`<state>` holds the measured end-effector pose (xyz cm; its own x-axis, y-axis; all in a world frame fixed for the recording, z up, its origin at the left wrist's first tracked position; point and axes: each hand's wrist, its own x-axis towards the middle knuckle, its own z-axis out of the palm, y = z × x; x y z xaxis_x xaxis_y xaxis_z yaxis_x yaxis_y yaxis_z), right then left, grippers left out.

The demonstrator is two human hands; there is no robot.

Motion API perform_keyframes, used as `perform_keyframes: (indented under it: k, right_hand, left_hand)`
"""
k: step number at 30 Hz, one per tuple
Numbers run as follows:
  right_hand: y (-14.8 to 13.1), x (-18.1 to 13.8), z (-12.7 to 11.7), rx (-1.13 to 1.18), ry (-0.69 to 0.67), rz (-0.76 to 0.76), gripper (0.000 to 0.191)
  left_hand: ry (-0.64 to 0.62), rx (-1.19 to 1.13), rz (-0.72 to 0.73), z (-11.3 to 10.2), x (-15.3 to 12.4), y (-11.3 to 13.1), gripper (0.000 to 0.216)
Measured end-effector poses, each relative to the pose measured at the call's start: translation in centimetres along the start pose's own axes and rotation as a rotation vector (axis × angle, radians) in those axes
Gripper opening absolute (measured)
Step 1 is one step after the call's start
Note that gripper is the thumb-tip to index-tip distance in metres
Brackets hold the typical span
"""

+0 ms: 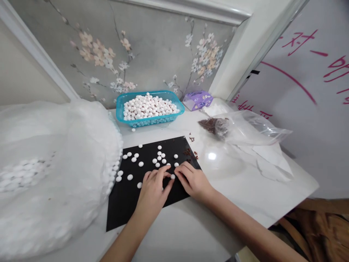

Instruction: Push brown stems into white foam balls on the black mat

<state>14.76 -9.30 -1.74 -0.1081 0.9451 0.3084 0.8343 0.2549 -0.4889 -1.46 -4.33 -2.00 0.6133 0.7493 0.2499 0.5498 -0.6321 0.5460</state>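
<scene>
A black mat lies on the white table, scattered with several small white beads. Both hands rest on the mat's near right part. My left hand has its fingers curled, and its fingertips meet over a white bead. My right hand is beside it, fingers bent and pinching at the same spot. What either hand grips is too small to make out. A few tiny brown pieces sit at the mat's right edge.
A teal basket full of white beads stands at the back by the flowered wall. A large white plastic bag of beads fills the left. Clear bags with brown pieces lie right, near a purple tissue pack.
</scene>
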Motion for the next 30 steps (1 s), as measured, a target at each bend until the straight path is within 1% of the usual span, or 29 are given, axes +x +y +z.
perform_keyframes:
  k: [6, 9, 12, 15, 19, 30]
  right_hand:
    - [0.2, -0.2, 0.4, -0.066, 0.006, -0.072, 0.019]
    - [0.3, -0.3, 0.4, -0.149, 0.015, -0.168, 0.021]
    - [0.3, -0.3, 0.2, -0.276, -0.009, -0.301, 0.024]
    - [0.5, -0.4, -0.1, -0.342, -0.026, -0.373, 0.025]
    - [0.9, -0.6, -0.3, -0.301, -0.040, -0.396, 0.025]
    - [1.1, -0.9, -0.1, -0.201, -0.028, -0.373, 0.026]
  left_hand:
    - [-0.013, -0.010, -0.008, -0.1, 0.0, 0.0, 0.030]
    - [-0.013, -0.014, -0.012, -0.2, -0.1, 0.1, 0.030]
    - [-0.011, -0.016, -0.011, -0.1, -0.1, 0.1, 0.031]
    - [-0.006, -0.013, -0.011, -0.1, 0.0, 0.2, 0.030]
    - [0.002, -0.006, -0.013, -0.1, 0.2, 0.4, 0.030]
    - [0.006, -0.019, -0.029, 0.1, 0.1, 0.5, 0.028]
